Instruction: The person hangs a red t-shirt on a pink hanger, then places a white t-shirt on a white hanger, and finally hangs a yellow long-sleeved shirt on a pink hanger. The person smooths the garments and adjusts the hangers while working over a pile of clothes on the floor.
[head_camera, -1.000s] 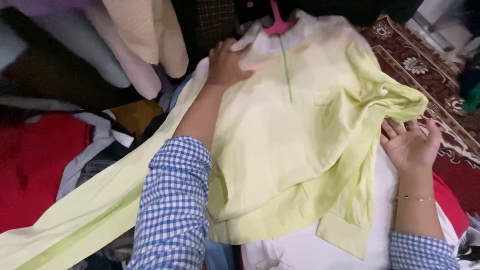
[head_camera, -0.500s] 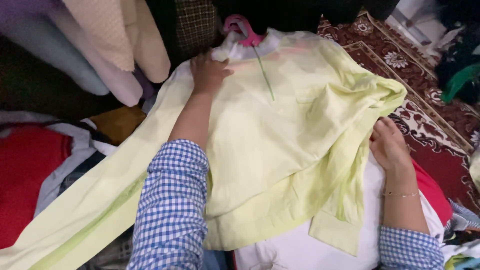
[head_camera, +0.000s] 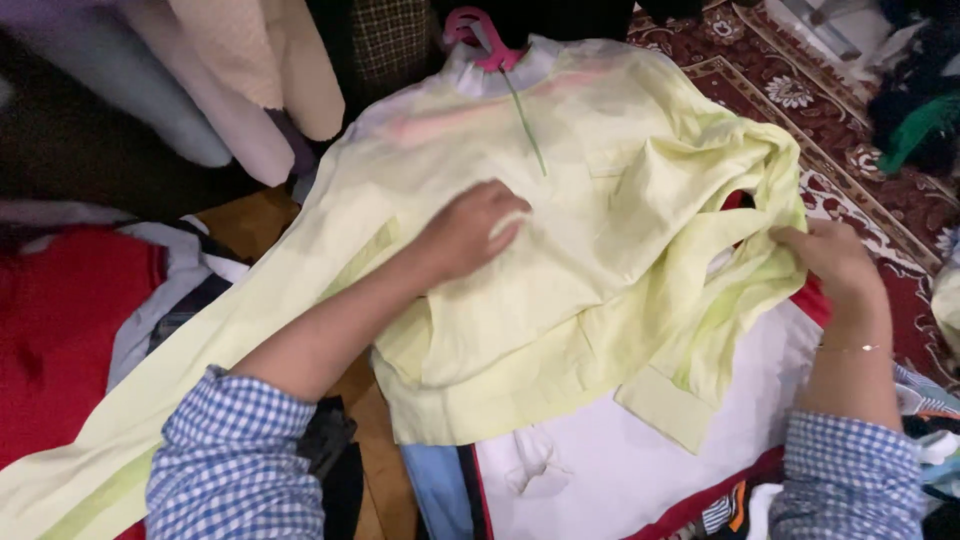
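Head view: pale yellow shirt (head_camera: 600, 260) on pink hanger (head_camera: 478, 35), frame centre; left hand (head_camera: 470, 232), moved down from collar, now pressed flat mid-chest; right hand (head_camera: 832, 262) now pinching folded right sleeve (head_camera: 720, 300) at right, smoothing under way.

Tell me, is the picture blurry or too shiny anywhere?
Head view: the left hand on the pale yellow shirt looks slightly smeared; the shirt's top is washed out by bright light; the hanging clothes at upper left sit dim and soft.
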